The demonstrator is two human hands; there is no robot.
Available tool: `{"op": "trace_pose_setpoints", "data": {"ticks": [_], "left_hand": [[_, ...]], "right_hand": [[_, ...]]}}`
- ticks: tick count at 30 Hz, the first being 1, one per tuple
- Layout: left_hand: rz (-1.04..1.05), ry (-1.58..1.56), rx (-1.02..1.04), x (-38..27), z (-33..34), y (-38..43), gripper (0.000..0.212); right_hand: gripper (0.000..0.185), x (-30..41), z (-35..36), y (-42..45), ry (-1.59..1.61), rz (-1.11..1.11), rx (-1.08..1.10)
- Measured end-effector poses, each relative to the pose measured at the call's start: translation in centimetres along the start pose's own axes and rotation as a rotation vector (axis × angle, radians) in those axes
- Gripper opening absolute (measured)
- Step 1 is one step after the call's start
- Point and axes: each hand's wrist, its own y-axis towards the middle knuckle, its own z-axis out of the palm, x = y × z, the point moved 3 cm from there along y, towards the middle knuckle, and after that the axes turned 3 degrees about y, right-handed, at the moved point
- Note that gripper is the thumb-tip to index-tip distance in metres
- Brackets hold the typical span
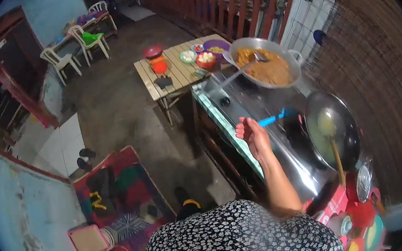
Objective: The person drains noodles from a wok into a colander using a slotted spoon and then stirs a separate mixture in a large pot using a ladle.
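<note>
My right hand [254, 136] is over the front part of a shiny metal stove top [294, 151], its fingers curled. Behind its knuckles, a blue plastic handle [272, 119] reaches toward the back of the stove; whether my fingers grip it cannot be made out. Farther along, a large aluminium wok [292, 54] holds orange-brown food [267, 68], with a long-handled metal spatula [240, 73] resting in it. Nearer me is a dark wok [349, 133] of pale liquid, with a wooden-handled ladle [333, 147] in it. My left hand is out of view.
A slatted table [177, 53] beyond the stove carries red, green and purple bowls. At lower right, a red-covered surface [340, 198] bears dishes and containers. A patterned rug [133, 186] lies on the left floor, with a pink-rimmed fan [88, 242]. White plastic chairs [61, 61] stand farther back.
</note>
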Motion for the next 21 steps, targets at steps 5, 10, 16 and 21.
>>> {"op": "trace_pose_setpoints", "data": {"ticks": [5, 10, 16, 21], "left_hand": [[0.358, 0.025, -0.213, -12.7, -11.8, 13.6, 0.046], [0.368, 0.121, -0.244, -28.6, -21.0, 26.1, 0.054], [0.476, 0.106, -0.169, -53.2, -23.6, 31.2, 0.054], [0.365, -0.317, 0.184, -63.4, -23.2, 35.6, 0.039]], "right_hand": [[0.051, -1.2, 1.7, 8.1, 0.281, 0.077, -0.096], [0.057, -1.0, 4.8, 11.9, 0.383, 0.125, -0.181], [0.044, 0.4, 4.1, 14.5, 0.310, 0.074, -0.196], [0.018, 0.8, 5.4, 16.2, 0.256, 0.112, -0.476]]}}
